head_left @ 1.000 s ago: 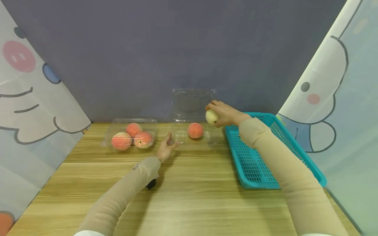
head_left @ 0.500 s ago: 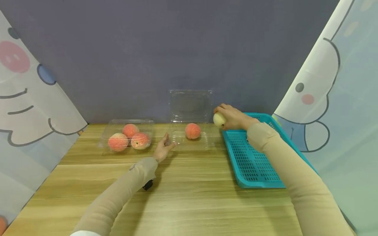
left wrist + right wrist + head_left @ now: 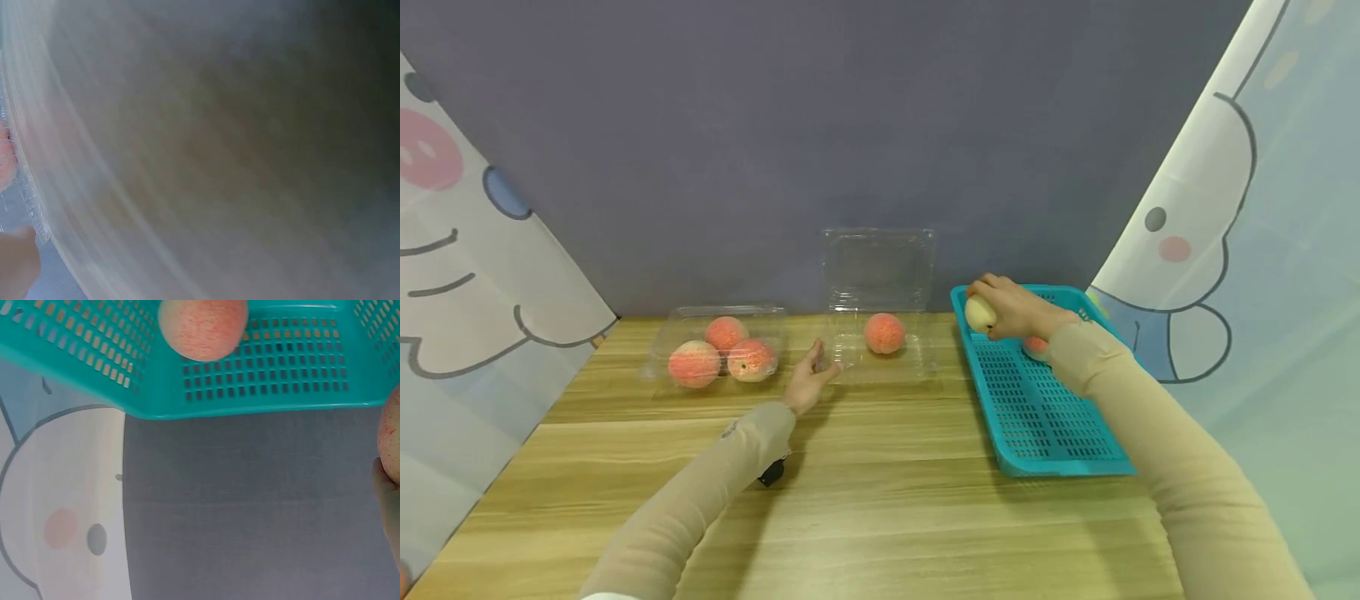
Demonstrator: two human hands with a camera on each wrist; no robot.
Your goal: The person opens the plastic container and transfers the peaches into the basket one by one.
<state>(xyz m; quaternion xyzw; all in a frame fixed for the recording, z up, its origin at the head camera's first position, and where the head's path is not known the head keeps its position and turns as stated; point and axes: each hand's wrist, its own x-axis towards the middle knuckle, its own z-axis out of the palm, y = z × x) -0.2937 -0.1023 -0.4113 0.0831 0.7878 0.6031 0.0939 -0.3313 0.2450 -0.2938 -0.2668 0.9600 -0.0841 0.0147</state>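
My right hand [image 3: 1017, 310] grips a pale peach [image 3: 980, 315] over the back left corner of the teal basket [image 3: 988, 417]. In the right wrist view this peach [image 3: 392, 437] shows reddish flecks at the right edge. Another peach [image 3: 1034, 347] lies in the basket, partly hidden by my right hand and sleeve. With thumb and fingers spread, my left hand [image 3: 807, 382] is at the left rim of an open clear plastic clamshell box [image 3: 880, 367]. A pink peach [image 3: 884, 333] sits inside that box, and its lid [image 3: 880, 262] stands up at the back.
At the left, a second clear box [image 3: 767, 312] has its lid down over three peaches [image 3: 727, 333]. Behind the wooden table [image 3: 850, 517] rises a grey backdrop [image 3: 880, 125], with printed cartoon curtains [image 3: 1195, 200] on both sides. Pale blur covers most of the left wrist view.
My right hand has carried the pale peach rightward from above the open box to over the basket's corner. The peach in the basket has come into sight. My left hand stays at the box.
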